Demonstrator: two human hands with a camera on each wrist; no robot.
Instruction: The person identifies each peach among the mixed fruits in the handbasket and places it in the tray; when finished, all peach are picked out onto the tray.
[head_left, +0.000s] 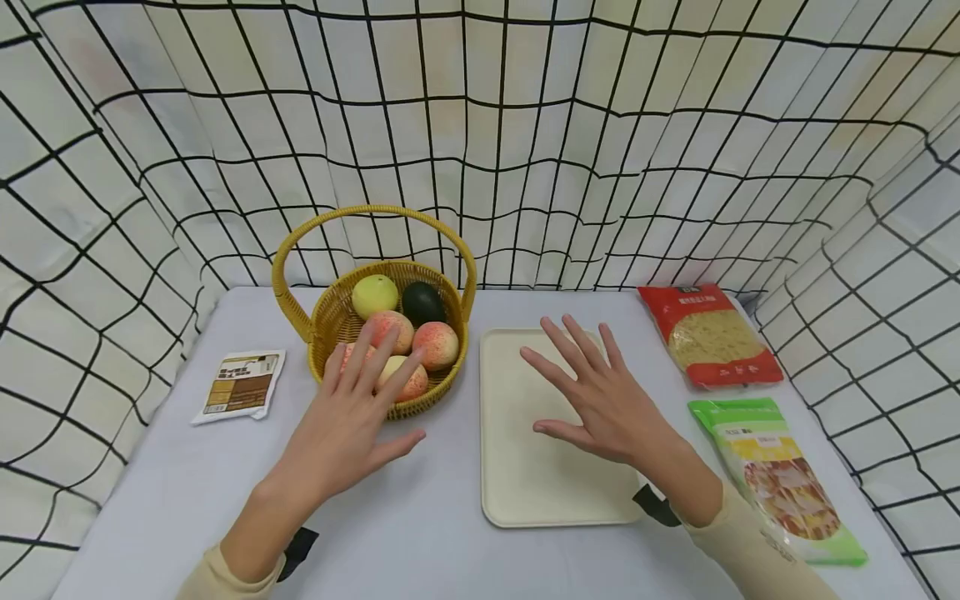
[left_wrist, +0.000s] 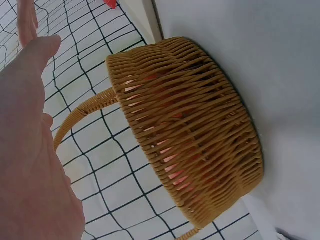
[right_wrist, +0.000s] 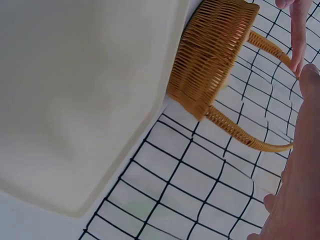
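Note:
My left hand [head_left: 347,429] hovers with spread fingers in front of a wicker basket [head_left: 318,329], its fingertips overlapping the fruit in the head view. Inside the basket lie a yellow-green round fruit [head_left: 375,296], a dark green avocado-like fruit [head_left: 423,303] and several pink-speckled peaches [head_left: 436,346]. The left wrist view shows the woven side of the basket [left_wrist: 190,130] apart from the left palm [left_wrist: 35,145]. Above a cream tray [head_left: 517,492] is my right hand [head_left: 607,408], fingers straight and spread, holding nothing.
A small white-and-brown packet [head_left: 242,386] lies left of the basket. To the tray's right are a red bag of pasta-like pieces [head_left: 712,336] and a green-and-yellow food bag [head_left: 783,479]. Black netting [head_left: 502,167] over white cloth surrounds the table's back and sides.

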